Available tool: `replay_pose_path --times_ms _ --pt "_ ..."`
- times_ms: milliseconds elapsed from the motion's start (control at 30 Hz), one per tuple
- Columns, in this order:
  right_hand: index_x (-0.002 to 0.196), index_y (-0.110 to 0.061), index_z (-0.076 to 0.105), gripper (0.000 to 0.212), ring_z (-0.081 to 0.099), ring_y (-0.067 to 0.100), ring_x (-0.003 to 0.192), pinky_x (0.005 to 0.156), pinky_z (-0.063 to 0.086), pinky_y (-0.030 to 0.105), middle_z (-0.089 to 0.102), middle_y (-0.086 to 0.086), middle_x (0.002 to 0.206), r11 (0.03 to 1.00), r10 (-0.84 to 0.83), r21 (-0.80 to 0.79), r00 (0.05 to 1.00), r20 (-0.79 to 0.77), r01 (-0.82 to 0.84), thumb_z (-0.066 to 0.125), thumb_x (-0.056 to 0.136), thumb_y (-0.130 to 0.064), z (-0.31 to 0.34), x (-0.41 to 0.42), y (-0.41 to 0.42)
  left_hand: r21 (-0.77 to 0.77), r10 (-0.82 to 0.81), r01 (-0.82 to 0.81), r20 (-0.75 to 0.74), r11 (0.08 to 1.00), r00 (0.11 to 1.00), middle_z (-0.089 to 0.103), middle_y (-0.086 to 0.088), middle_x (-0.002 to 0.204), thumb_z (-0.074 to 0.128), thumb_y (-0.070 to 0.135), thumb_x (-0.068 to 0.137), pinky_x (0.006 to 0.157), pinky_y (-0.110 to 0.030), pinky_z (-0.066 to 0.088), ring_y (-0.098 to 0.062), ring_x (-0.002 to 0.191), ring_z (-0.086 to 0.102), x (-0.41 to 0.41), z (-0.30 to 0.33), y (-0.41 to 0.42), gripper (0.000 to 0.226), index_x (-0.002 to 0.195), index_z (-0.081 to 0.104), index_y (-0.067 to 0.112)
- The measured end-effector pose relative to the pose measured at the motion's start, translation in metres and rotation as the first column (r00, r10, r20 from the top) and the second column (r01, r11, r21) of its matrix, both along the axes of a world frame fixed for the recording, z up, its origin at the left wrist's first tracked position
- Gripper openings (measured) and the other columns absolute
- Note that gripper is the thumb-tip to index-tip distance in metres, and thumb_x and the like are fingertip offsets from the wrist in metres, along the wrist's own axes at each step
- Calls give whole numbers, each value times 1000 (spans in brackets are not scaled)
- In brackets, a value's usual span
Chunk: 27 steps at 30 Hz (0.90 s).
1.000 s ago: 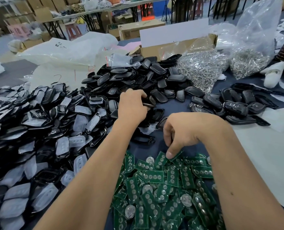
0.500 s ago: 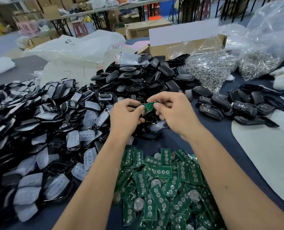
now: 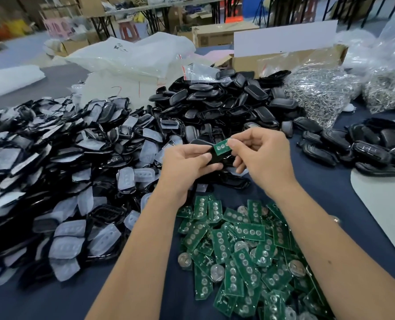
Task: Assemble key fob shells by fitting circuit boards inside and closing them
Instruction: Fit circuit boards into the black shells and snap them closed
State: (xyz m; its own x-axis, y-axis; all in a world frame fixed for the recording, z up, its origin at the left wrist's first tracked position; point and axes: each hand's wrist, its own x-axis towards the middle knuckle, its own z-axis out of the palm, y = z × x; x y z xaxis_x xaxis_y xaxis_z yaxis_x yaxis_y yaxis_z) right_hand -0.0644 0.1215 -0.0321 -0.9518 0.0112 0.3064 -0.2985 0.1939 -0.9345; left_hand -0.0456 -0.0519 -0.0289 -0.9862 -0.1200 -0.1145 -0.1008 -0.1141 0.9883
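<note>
My left hand (image 3: 187, 165) grips a black key fob shell (image 3: 216, 157) above the table's middle. My right hand (image 3: 263, 155) pinches a small green circuit board (image 3: 222, 147) and holds it tilted against the shell's upper end. Part of the shell is hidden by my fingers. A heap of loose green circuit boards (image 3: 245, 255) with round coin cells lies right below my hands. Black shell halves with pale rubber pads (image 3: 60, 181) are piled on the left.
A mound of black shell backs (image 3: 226, 102) rises behind my hands. More black fobs (image 3: 358, 148) lie at the right. Clear bags of metal parts (image 3: 319, 91) and a cardboard box (image 3: 284, 58) stand at the back. A white sheet (image 3: 386, 209) covers the right edge.
My right hand took a circuit board from the green heap and carried it up to the shell in my left hand. Both hands now meet over the shell.
</note>
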Motion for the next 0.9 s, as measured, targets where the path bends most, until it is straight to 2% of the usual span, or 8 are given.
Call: replay_pose_path --times_ms 167,267,400,533,633,733,833,900 --pt "87 -11 77 8 67 21 46 43 55 29 71 2 61 992 13 123 1000 -6 -12 75 94 -10 -1 2 -5 -12 -23 23 25 1000 999 77 -15 92 49 -10 101 72 -24 62 -20 77 78 -3 -5 3 35 91 79 6" --pt "85 -13 78 8 65 12 43 42 51 22 70 -3 60 976 -8 218 1000 -18 12 76 93 -11 -2 2 -6 -18 5 -5 31 1000 1000 70 -19 99 50 -9 101 73 -28 63 -12 68 73 -3 -6 3 35 91 79 7" --pt "85 -16 79 8 66 8 49 48 51 18 72 -6 67 965 -45 254 998 -52 57 77 92 -13 -1 0 -5 -24 22 -22 28 999 999 70 -29 107 50 -10 100 71 -29 63 -17 70 70 -2 -4 5 38 86 81 8" --pt "87 -15 80 4 70 11 62 63 62 34 73 -4 71 960 -53 274 998 -40 61 78 92 -16 -2 0 -5 -21 32 -32 33 999 999 69 -24 102 50 -10 100 72 -29 63 -13 65 69 -1 -4 5 35 89 80 5" --pt "88 -15 80 4 70 13 68 67 63 42 73 -5 72 958 -55 280 998 -41 64 79 91 -16 -2 0 -5 5 27 -27 33 1000 999 72 -20 97 50 -10 100 73 -28 63 -14 67 71 -1 -4 4 37 88 81 6" --pt "86 -16 79 4 69 11 61 60 61 33 72 -7 70 954 -104 273 992 -76 121 79 90 -16 -3 1 -8 -3 0 0 4 1000 1000 78 -10 87 59 -7 98 75 -29 63 -16 74 75 1 -5 5 29 90 82 9" --pt "86 -16 75 7 67 12 48 45 51 23 72 -2 69 970 -102 220 994 -24 105 80 91 -16 -4 1 -9 -26 14 -15 -29 1000 999 79 -9 91 69 -6 93 80 -32 64 -21 80 78 2 -7 6 16 98 78 7" --pt "85 -16 74 8 67 13 45 43 49 22 73 1 69 981 -67 186 997 25 61 80 91 -16 -4 0 -7 -22 39 -39 -31 999 999 79 -9 91 70 -6 92 81 -33 64 -23 80 78 1 -8 6 17 98 78 7"
